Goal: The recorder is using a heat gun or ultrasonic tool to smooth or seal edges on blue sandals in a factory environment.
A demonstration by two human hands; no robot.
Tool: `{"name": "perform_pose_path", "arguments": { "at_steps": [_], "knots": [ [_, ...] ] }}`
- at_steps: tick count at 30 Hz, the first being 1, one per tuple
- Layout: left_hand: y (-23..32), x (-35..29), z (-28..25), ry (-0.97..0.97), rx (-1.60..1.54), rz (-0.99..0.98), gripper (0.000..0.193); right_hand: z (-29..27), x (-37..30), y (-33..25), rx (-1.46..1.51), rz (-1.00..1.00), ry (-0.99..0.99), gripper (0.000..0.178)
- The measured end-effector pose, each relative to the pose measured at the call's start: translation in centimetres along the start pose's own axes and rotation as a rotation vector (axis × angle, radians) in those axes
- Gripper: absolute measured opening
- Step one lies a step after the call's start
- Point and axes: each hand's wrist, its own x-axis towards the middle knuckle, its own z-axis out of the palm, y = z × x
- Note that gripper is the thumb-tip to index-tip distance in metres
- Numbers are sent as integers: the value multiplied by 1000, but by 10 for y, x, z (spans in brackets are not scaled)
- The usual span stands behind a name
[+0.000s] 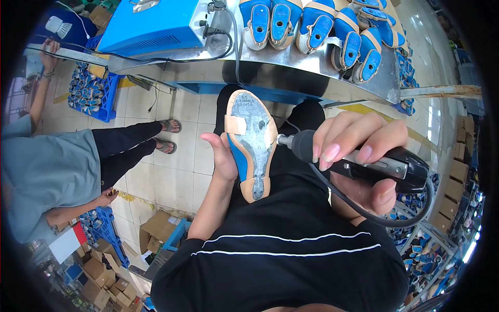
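Observation:
A lasted shoe (253, 145) is turned with its underside up, its tan edge strips folded over a grey bottom and a blue side showing along the left. My left hand (224, 158) grips it from the left and below, the thumb sticking out and the other fingers hidden behind the shoe. In my right hand (364, 140) is a black corded rotary grinder (382, 169), fingers wrapped over its body. Its metal tip (283, 139) points left at the shoe's right edge near the forefoot; I cannot tell whether they touch.
Ahead stands a metal bench (306, 65) with a blue machine box (156, 26) and several blue-and-tan lasted shoes (317, 34). A co-worker in a grey shirt (52, 171) stands at left, near blue crates (106, 99) of shoes. Cardboard boxes (156, 229) lie lower left; a shoe rack (426, 249) stands right.

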Motion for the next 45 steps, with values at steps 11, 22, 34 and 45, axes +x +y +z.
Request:
{"name": "perform_pose_path", "arguments": {
  "at_steps": [11,22,34,45],
  "knots": [
    [1,-5,8,-2,-17,-3,127,4,0,9,102,0,-86,34],
    [0,-6,6,-36,-69,22,123,15,-1,13,119,67,16,27],
    [6,6,4,43,-106,-58,121,2,-6,10,33,-52,243,34],
    [0,9,1,118,21,-150,114,28,-37,27,218,-20,-185,38]
  ]
}}
